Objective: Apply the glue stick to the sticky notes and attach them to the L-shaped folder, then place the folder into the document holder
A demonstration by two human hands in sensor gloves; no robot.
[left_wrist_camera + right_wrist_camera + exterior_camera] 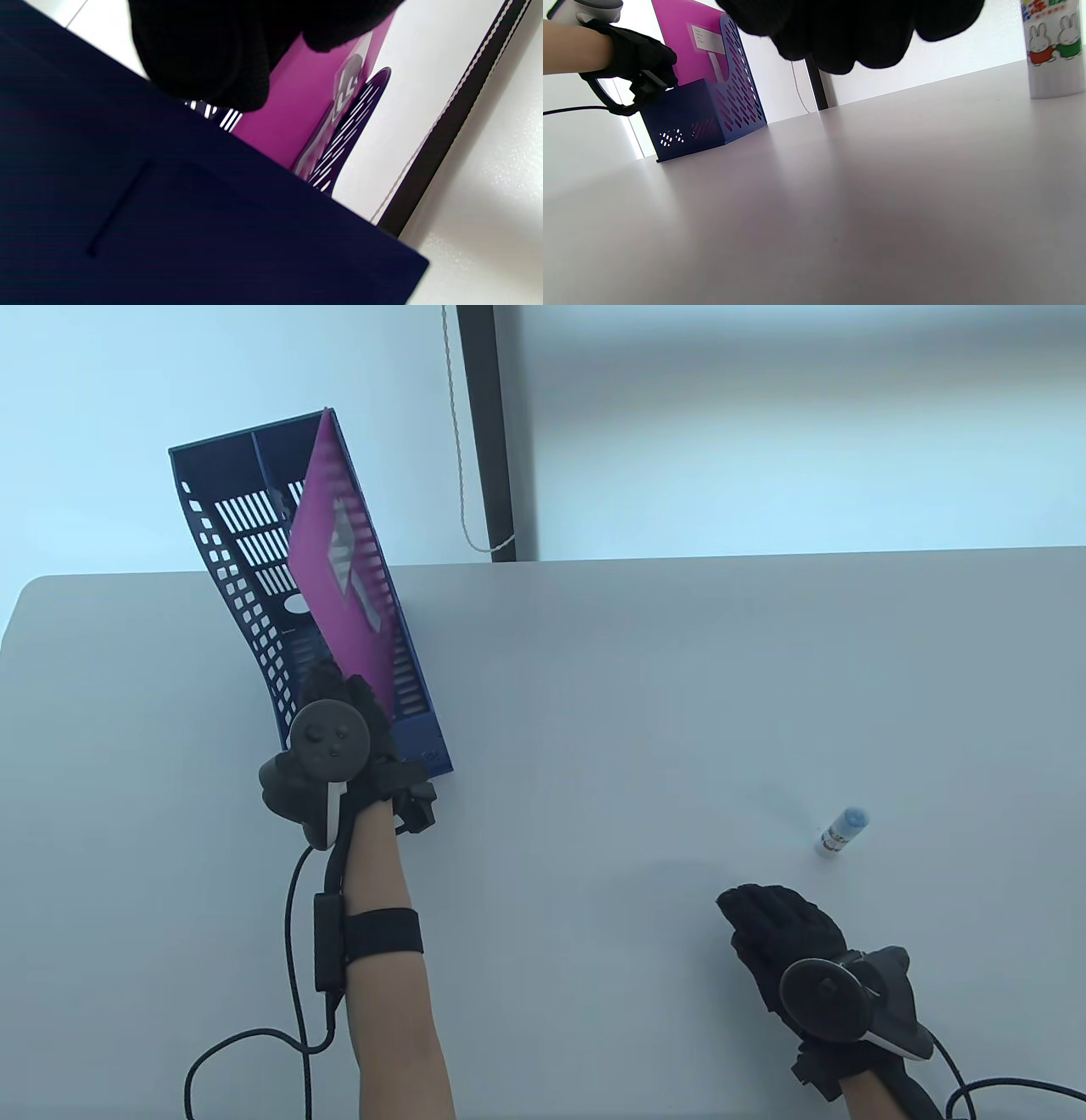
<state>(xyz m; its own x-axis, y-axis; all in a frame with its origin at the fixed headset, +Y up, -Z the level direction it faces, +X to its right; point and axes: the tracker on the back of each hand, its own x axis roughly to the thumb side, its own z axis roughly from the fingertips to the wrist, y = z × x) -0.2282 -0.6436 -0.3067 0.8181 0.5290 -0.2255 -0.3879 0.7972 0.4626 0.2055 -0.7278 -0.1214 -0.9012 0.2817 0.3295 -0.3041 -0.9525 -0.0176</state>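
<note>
1. Inside the document holder [254,585], in its right compartment: magenta L-shaped folder [335,585] standing tilted against the right wall, sticky notes [344,547] showing on its face.
2. At the holder's near end: left hand [339,712] reaching over the front wall at the folder's lower edge; grip impossible to tell.
3. Well right of the holder: glue stick [842,831] standing upright on the table [594,687].
4. Just short of the glue stick: right hand [780,937] resting relaxed, grasping nothing.

The grey table [594,687] carries a blue document holder [246,585] and a glue stick [842,831].
</note>
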